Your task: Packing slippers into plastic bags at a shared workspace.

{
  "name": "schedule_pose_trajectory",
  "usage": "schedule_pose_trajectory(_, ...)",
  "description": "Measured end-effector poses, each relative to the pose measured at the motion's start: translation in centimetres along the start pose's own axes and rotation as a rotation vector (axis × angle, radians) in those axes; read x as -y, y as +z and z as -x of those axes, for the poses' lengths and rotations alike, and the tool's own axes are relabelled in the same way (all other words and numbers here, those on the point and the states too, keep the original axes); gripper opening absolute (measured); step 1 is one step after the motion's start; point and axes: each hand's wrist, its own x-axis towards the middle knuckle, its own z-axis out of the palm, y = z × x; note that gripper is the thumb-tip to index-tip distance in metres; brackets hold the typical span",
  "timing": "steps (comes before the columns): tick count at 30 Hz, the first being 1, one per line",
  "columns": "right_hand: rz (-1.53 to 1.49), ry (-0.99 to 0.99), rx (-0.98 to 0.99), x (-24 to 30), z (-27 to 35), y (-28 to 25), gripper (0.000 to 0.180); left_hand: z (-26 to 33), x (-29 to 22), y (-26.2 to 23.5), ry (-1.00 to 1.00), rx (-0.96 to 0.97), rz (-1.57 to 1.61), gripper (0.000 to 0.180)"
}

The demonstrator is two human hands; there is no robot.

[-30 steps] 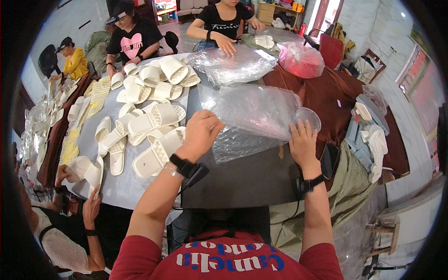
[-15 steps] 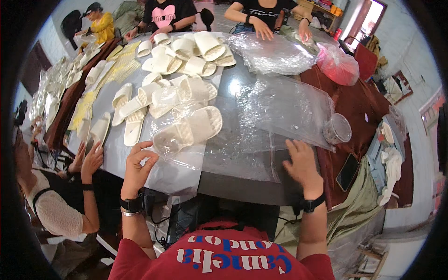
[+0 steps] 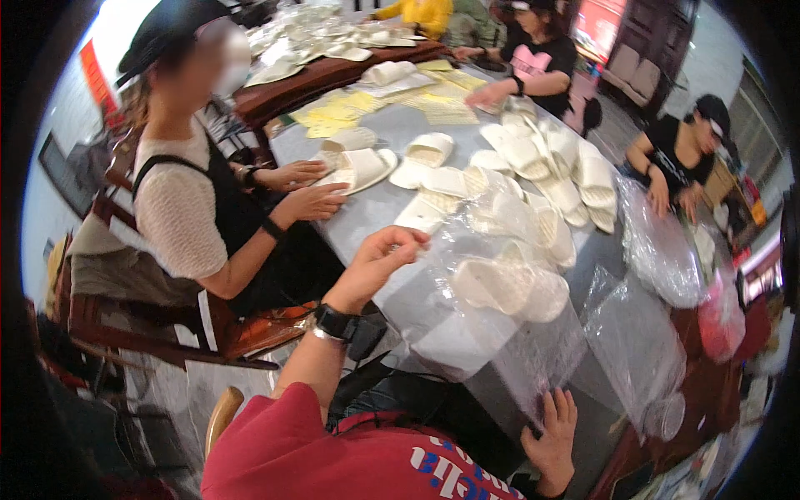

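Observation:
A pair of cream slippers (image 3: 510,287) lies under or inside clear plastic film on the near part of the table. My left hand (image 3: 379,262) is raised just left of this pair, thumb and fingers pinched together by the film's edge. Whatever is between those fingertips is blurred. Lower right, my right hand (image 3: 554,433) has its fingers stretched out near the loose end of a clear plastic bag (image 3: 537,354). Behind the pair, more cream slippers (image 3: 533,150) are heaped on the table.
At the left a person (image 3: 187,192) touches another slipper pair (image 3: 360,169). Yellow sheets (image 3: 342,112) lie farther back. Flat clear bags (image 3: 637,342), a clear round tub (image 3: 664,417) and a pink bag (image 3: 722,317) are at the right. Two more people sit across the table.
The view has swung left, bringing the neighbouring person fully into sight. My left thumb and fingers have drawn closer together. My right hand is nearer the clear film by the slipper pair.

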Motion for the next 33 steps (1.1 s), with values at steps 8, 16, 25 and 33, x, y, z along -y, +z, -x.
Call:
schedule_pose_trajectory(8,0.008,-0.178,-0.632,-4.0,-1.0,-2.1,0.023,-5.6,-2.4,3.5,0.205,0.23,0.136,0.01)
schedule_pose_trajectory(16,0.136,-0.086,-0.962,2.2,1.5,-9.2,0.021,-6.9,-2.4,10.0,0.274,-0.222,0.317,0.041)
schedule_pose_trajectory(25,-0.009,-0.043,-0.363,2.8,-0.4,-0.4,0.044,8.2,8.0,16.3,0.309,0.818,-0.24,0.065)
schedule_pose_trajectory(33,-0.052,-0.086,-0.287,4.3,-1.7,2.8,0.046,8.2,9.5,18.3,-0.261,0.767,0.088,0.063)
